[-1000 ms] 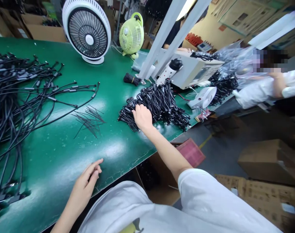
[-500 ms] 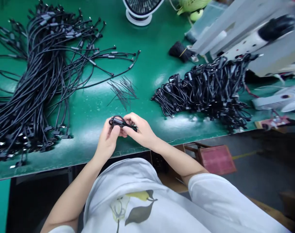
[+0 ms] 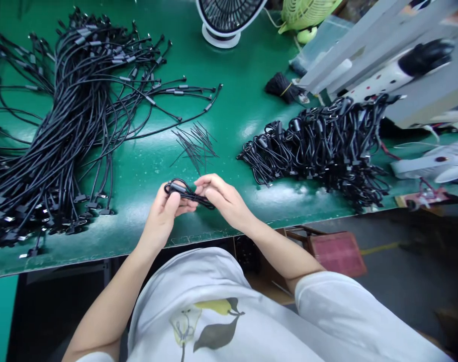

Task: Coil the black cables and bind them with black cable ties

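Observation:
A coiled black cable (image 3: 186, 190) is held above the green table, near its front edge. My left hand (image 3: 164, 205) is closed on one end of the coil, thumb on top and fingers beneath. My right hand (image 3: 224, 200) is at the other end, its thumb and fingertips pinched together against the bundle. Whatever lies between those fingertips is too small to make out. Just beyond my hands lies a loose spread of thin black ties (image 3: 194, 143).
Long uncoiled cables (image 3: 78, 95) pile up at left. Coiled, tied cables (image 3: 319, 138) lie in a heap at right. Behind them are a banded black bundle (image 3: 281, 88), a white fan (image 3: 221, 39) and a green fan (image 3: 307, 15). A red stool (image 3: 338, 253) stands below the table edge.
My right thumb has lifted off the top of the coil and the right fingers have drawn together at its end. My left hand has shifted slightly left, still holding the cable.

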Tool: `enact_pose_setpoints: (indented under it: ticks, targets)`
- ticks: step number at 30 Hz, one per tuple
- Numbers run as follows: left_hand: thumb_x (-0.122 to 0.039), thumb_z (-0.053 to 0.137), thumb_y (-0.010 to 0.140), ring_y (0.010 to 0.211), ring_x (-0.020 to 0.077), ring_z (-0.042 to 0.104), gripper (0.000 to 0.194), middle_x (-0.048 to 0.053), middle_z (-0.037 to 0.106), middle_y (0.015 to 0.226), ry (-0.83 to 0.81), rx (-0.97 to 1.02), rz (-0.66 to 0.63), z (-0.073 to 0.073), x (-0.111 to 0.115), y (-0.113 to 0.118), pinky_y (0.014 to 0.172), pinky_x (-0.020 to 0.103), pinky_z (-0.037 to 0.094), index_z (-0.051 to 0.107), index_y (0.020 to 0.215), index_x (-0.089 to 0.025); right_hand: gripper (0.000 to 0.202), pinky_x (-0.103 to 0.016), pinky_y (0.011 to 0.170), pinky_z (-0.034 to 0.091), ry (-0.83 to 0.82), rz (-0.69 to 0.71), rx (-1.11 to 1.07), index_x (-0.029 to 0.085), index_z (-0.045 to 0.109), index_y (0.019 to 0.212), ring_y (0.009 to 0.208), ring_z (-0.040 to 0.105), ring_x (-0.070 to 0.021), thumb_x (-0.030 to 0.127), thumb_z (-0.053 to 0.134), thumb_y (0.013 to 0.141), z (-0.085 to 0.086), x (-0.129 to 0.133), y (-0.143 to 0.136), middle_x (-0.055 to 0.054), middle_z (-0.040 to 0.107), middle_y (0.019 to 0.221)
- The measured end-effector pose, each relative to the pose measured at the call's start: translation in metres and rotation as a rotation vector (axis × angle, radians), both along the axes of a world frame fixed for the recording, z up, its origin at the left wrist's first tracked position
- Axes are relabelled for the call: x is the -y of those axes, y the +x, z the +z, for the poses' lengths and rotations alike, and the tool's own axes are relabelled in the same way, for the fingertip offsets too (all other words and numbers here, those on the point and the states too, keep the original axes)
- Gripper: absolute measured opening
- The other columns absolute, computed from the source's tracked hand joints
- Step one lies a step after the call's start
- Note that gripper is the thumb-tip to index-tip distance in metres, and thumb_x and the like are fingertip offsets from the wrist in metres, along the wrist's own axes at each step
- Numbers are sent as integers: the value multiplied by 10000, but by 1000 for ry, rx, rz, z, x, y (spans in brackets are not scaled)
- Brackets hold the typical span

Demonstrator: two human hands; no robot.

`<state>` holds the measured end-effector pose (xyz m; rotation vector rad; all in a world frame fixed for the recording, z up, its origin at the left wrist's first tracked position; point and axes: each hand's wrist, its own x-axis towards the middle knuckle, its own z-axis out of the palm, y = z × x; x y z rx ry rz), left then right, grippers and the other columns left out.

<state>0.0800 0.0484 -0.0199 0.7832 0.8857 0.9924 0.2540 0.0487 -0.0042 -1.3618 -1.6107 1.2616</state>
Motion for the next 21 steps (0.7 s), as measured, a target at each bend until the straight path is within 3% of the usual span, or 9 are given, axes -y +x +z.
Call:
enact_pose_setpoints:
  ticks: [4, 8, 11, 14, 17, 21]
  targets:
    - [-475, 620, 880, 771, 130, 703, 348, 21, 692, 890, 17, -1, -27, -1, -1, 3, 740, 242, 582, 551, 1076, -196, 282, -248, 674, 465, -148, 84, -71, 186, 567, 927, 644, 571, -105, 429, 425, 953, -4, -4, 2, 14, 592, 769]
    - [-499, 615, 873, 758, 141, 703, 377, 23, 695, 854, -32, 9, -20, -3, -3, 6, 734, 258, 582, 540, 1086, -197, 227, -242, 650, 471, -137, 64, -103, 188, 529, 991, 609, 569, -93, 375, 401, 972, -11, -6, 4, 21, 578, 784]
    - [-513, 646, 843, 768, 144, 698, 406, 18, 688, 880, -63, 9, 1, -4, -9, 8, 755, 277, 578, 540, 1082, -202, 280, -287, 761, 492, 116, 51, 96, 192, 515, 1155, 823, 616, -138, 356, 354, 997, -18, -7, 10, -44, 615, 994]
    - [-529, 641, 837, 718, 128, 666, 408, 11, 671, 840, -103, -22, 27, -5, -15, 9, 706, 252, 550, 550, 1047, -191, 427, -346, 824, 459, 476, 201, 490, 151, 448, 1339, 1054, 564, -220, 399, 375, 999, -29, -6, 15, -148, 577, 1211]
    - [-526, 639, 841, 649, 108, 592, 396, -10, 625, 740, -85, -99, 14, -9, -17, 10, 624, 210, 476, 566, 1015, -178, 430, -341, 726, 417, 609, 304, 808, 92, 508, 1281, 864, 567, -212, 378, 326, 1016, -38, -1, 17, -140, 633, 1011]
    - [-592, 595, 850, 757, 136, 593, 472, 33, 653, 860, -27, -153, -66, -15, -15, 11, 721, 248, 469, 589, 1058, -167, 391, -333, 671, 374, 642, 242, 931, 134, 621, 1057, 712, 510, -192, 340, 289, 1025, -35, -4, 36, -71, 596, 773]
